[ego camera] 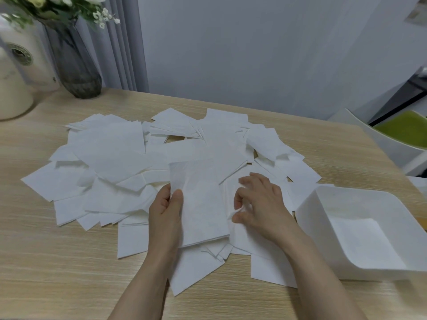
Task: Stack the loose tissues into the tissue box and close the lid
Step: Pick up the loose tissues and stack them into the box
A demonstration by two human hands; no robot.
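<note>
Tabletop (69,262) buried in loose tissues (111,153); left fingers (176,198) pinching a small stack (199,204), right fingers (240,199) curled, plucking another. Square edges before the tissue box (309,204) at 3 o'clock.

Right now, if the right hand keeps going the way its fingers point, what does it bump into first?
The right hand points left, toward the small stack of tissues held in the left hand. It would probably meet that stack's right edge first, though depth is hard to judge.
</note>
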